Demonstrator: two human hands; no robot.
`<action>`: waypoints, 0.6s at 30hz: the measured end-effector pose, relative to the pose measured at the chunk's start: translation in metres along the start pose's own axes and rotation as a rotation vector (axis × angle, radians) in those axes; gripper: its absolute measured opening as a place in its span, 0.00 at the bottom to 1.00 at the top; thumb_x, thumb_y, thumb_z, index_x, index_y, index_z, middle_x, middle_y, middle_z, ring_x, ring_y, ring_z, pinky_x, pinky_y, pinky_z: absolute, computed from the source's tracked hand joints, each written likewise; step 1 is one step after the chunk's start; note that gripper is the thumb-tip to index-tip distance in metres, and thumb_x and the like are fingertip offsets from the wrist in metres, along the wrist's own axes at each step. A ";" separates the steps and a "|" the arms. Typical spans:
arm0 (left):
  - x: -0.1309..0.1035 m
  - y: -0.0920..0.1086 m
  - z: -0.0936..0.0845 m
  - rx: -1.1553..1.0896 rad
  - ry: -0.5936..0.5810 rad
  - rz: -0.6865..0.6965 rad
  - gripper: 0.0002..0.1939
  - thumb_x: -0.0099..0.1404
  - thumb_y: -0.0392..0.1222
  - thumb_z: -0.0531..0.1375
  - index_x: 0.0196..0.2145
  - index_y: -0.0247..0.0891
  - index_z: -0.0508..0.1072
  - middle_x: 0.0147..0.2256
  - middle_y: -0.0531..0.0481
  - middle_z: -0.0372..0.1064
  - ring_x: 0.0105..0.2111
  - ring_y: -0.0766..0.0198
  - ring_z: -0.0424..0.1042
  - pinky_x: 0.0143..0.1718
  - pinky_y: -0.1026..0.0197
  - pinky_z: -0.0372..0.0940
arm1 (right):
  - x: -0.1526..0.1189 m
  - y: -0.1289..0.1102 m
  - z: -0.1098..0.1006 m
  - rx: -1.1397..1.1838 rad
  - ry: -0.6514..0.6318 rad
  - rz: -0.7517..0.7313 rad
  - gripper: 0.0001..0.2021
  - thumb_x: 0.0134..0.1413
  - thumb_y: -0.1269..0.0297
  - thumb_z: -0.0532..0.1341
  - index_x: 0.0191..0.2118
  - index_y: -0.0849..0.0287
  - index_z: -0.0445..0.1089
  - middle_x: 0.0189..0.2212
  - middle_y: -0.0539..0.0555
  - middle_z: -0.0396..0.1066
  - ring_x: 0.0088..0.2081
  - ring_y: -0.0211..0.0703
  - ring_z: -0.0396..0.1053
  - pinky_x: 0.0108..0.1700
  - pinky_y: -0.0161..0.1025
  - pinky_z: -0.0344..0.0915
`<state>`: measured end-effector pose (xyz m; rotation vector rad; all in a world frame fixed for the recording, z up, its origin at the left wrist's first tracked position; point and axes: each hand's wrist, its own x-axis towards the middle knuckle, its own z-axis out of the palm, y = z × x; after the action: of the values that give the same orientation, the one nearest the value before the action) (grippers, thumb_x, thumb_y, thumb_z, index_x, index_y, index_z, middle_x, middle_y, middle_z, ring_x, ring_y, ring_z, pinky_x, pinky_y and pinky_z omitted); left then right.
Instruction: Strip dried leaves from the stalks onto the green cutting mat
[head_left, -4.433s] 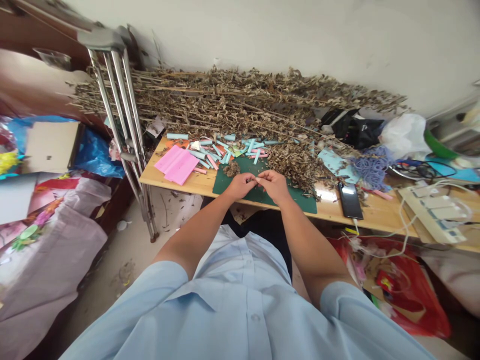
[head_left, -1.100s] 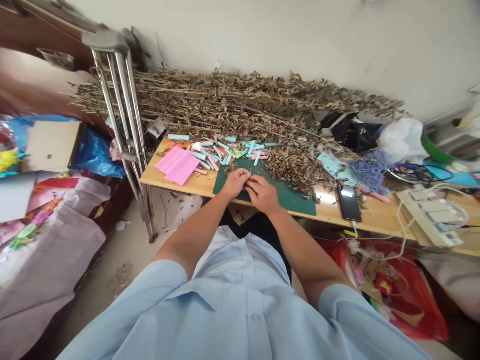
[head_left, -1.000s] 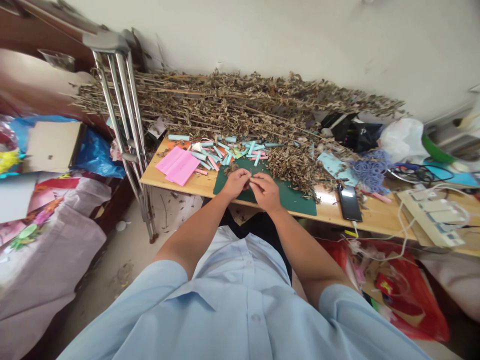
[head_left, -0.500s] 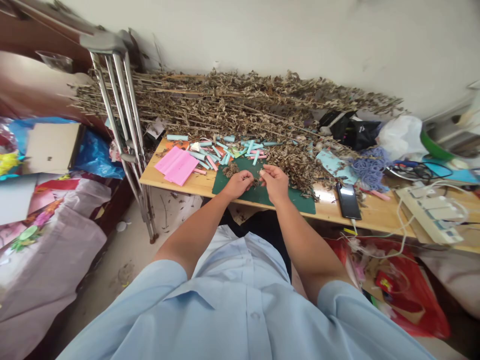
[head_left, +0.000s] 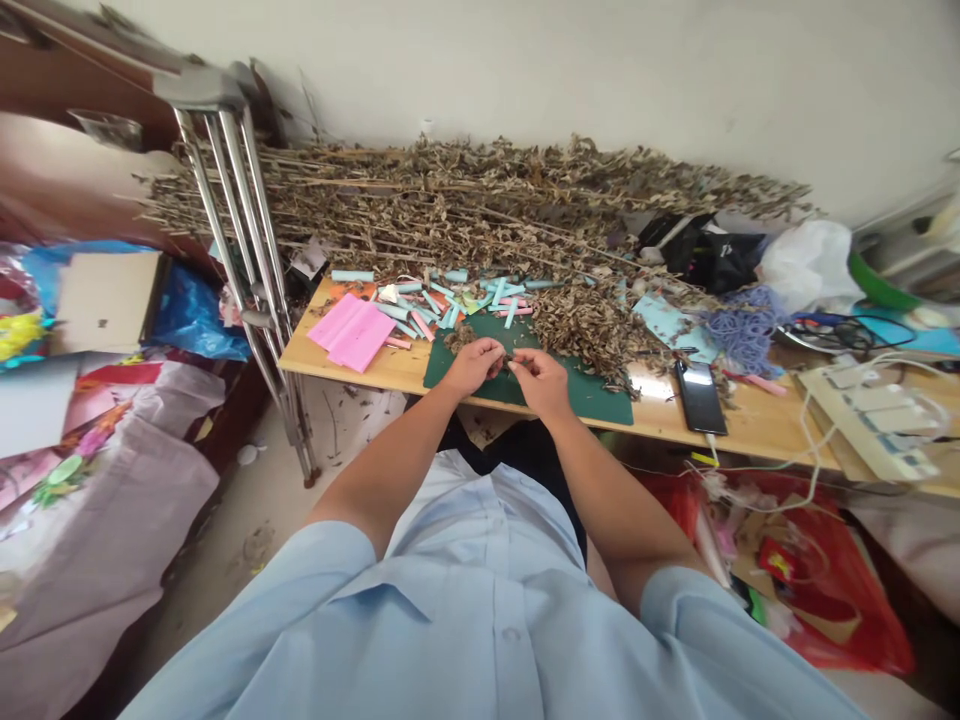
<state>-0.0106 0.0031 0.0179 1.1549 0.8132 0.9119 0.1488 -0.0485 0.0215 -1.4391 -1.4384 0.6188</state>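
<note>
Dried leaf bit: one, small, dark, between left grip and right grip, above green mat; long axis too small to tell. Right grip: thumb and finger pinched, apparently on the bit. Left grip: fingers curled inward, contents hidden. Neither hand clearly nearer. Leaf heap: beyond and right of right grip.

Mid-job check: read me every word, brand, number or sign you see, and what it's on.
No text is legible.
Tan box: small dark mark, too small to read.
Black bag: small pale mark, too blurred to read.
Red packet: yellow marking, too blurred to read.
</note>
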 end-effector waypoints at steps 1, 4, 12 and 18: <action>0.000 0.001 0.000 0.006 -0.001 -0.003 0.14 0.63 0.50 0.61 0.32 0.35 0.68 0.22 0.55 0.63 0.20 0.73 0.61 0.22 0.68 0.55 | 0.002 0.001 0.005 0.003 0.022 -0.027 0.15 0.55 0.58 0.63 0.46 0.58 0.76 0.36 0.54 0.77 0.28 0.39 0.69 0.36 0.40 0.71; 0.000 0.002 -0.001 0.001 0.006 -0.035 0.15 0.62 0.51 0.62 0.31 0.36 0.68 0.22 0.55 0.63 0.20 0.72 0.62 0.22 0.68 0.55 | 0.005 0.002 0.014 -0.016 0.030 -0.137 0.17 0.58 0.61 0.62 0.52 0.57 0.73 0.41 0.55 0.77 0.31 0.40 0.71 0.41 0.42 0.73; -0.001 0.003 -0.001 -0.046 0.002 -0.077 0.18 0.59 0.54 0.65 0.30 0.36 0.68 0.21 0.55 0.63 0.19 0.72 0.61 0.21 0.68 0.54 | 0.011 0.001 0.013 -0.122 -0.002 -0.331 0.13 0.62 0.62 0.60 0.50 0.55 0.74 0.43 0.57 0.76 0.42 0.46 0.74 0.49 0.47 0.73; 0.000 0.001 -0.003 -0.056 -0.011 -0.074 0.18 0.60 0.54 0.64 0.29 0.35 0.68 0.23 0.54 0.64 0.20 0.72 0.63 0.22 0.68 0.54 | 0.011 -0.002 0.009 -0.166 -0.013 -0.369 0.09 0.63 0.64 0.57 0.41 0.54 0.76 0.41 0.58 0.76 0.46 0.48 0.73 0.53 0.49 0.71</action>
<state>-0.0134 0.0045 0.0182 1.0738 0.8113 0.8607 0.1419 -0.0357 0.0225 -1.2480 -1.7435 0.2824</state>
